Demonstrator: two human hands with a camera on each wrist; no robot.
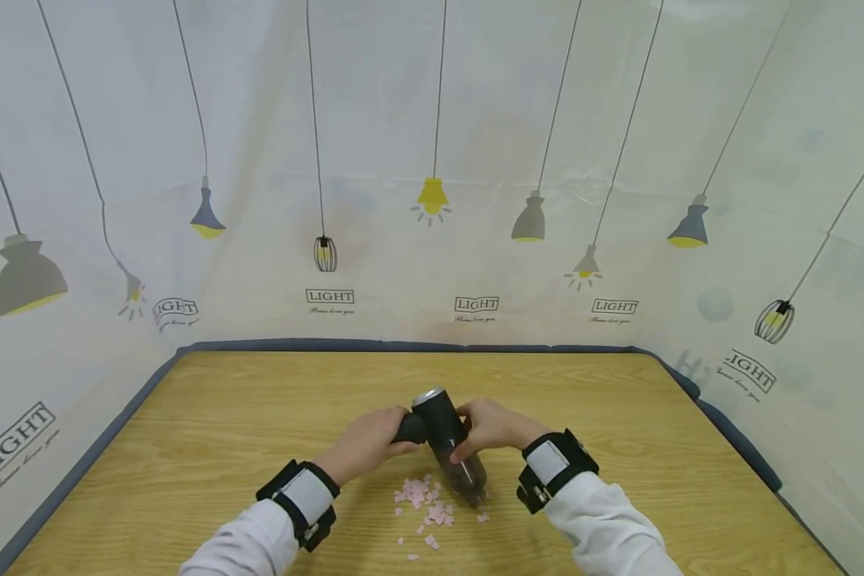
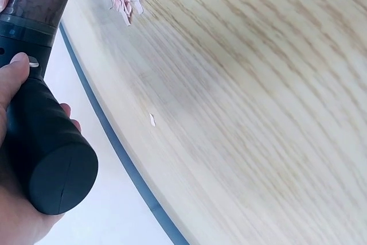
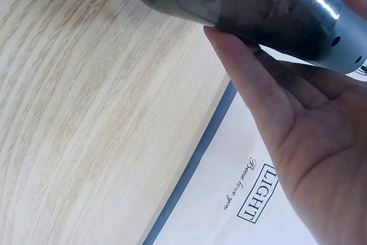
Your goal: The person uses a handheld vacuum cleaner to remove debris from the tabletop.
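A black handheld vacuum cleaner point(image 1: 442, 428) with a smoky see-through dust cup point(image 1: 466, 478) is tilted nozzle-down over the table. My left hand point(image 1: 370, 440) grips its handle point(image 2: 43, 136); in the left wrist view the thumb lies by a small silver switch point(image 2: 33, 61). My right hand point(image 1: 493, 426) holds the body from the other side, fingers and thumb around it. Pink paper scraps point(image 1: 418, 492) lie scattered beside the nozzle, and more scraps show inside the cup point(image 3: 252, 4) in the right wrist view.
The wood-grain table point(image 1: 259, 400) is bordered by a dark blue edge strip point(image 1: 317, 346). White sheeting point(image 1: 389, 120) printed with lamps stands around its back and sides. One stray scrap point(image 2: 152, 120) lies apart from the pile.
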